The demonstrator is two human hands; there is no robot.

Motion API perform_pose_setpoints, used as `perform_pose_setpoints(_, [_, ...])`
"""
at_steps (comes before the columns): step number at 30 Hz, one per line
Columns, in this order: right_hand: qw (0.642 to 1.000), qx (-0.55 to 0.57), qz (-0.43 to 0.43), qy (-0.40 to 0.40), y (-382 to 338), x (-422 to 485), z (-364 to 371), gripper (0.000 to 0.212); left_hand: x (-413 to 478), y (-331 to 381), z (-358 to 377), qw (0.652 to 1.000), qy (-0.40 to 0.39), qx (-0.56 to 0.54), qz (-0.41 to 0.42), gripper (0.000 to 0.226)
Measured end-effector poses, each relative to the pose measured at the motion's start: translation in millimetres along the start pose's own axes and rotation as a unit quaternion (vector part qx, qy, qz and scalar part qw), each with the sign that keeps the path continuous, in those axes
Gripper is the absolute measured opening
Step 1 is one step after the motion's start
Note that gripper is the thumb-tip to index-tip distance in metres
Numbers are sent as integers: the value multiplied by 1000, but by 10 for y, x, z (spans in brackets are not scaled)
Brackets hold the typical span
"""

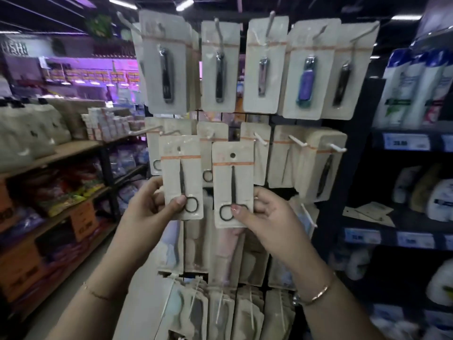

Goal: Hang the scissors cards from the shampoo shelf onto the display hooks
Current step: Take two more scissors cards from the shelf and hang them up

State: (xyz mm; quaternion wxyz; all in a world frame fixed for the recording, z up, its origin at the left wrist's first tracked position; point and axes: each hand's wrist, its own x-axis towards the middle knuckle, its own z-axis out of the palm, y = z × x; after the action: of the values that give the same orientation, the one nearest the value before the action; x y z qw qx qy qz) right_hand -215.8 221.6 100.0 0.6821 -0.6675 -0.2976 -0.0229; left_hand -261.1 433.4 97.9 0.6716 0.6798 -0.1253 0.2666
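My left hand (149, 204) pinches the lower end of a scissors card (181, 168), thumb on the black scissor loops. My right hand (264, 212) pinches a second scissors card (232, 182) the same way. Both cards are upright, side by side, in front of the middle row of white display hooks (259, 138). The left card's top hole sits just below a hook (147, 130) with scissors cards behind it. More cards (367, 212) lie flat on the shampoo shelf at the right.
Nail clipper cards (220, 65) hang on the top row of the rack. Lower rows hold more carded tools (220, 253). Shampoo bottles (414, 92) fill the dark shelves to the right. Wooden shelves (73, 148) with packaged goods run along the aisle on the left.
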Motion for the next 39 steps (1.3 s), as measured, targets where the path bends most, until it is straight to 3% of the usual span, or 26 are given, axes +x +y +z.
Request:
perform_pose_setpoints(12, [1000, 22, 0, 1, -9, 410, 408, 15, 301, -23, -420, 1000, -4, -6, -3, 37])
perform_pose_setpoints(29, [999, 49, -3, 14, 69, 433, 408, 14, 384, -69, -438, 999, -27, -23, -21, 34])
perform_pose_setpoints(39, [998, -22, 10, 50, 148, 643, 386, 13, 636, -168, -479, 998, -30, 1, -49, 29])
